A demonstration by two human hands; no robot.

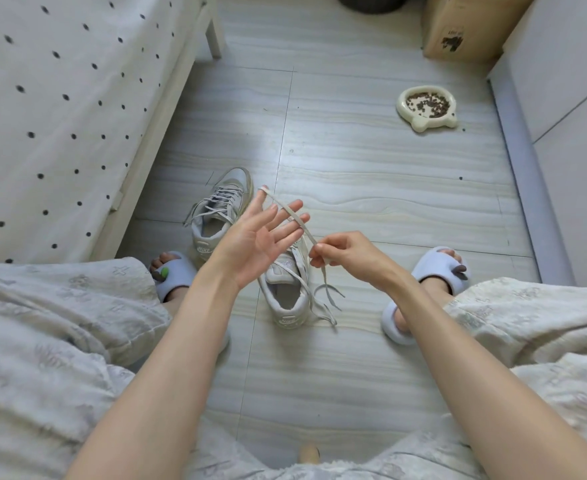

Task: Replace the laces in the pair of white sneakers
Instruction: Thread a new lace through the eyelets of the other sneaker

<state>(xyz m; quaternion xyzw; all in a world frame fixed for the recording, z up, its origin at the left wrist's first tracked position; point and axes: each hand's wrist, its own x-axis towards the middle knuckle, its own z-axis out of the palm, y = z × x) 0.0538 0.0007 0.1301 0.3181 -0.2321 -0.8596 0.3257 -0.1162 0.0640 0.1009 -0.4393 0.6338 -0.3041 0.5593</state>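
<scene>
Two white sneakers stand on the floor between my feet. The far sneaker (221, 211) is laced, with loose ends. The near sneaker (287, 292) lies partly behind my hands. A flat pale lace (294, 216) runs from the tip of my left thumb across my spread fingers to my right hand, then hangs down beside the near sneaker. My left hand (261, 237) is held palm up, fingers apart, with the lace looped around them. My right hand (345, 254) pinches the lace between thumb and fingers.
A bed (60, 116) with a dotted sheet fills the left side. A pet food bowl (427, 107) sits on the tiled floor at the right, a cardboard box (465, 26) beyond it. A white cabinet (569, 133) lines the right wall. My feet wear pale slippers (437, 263).
</scene>
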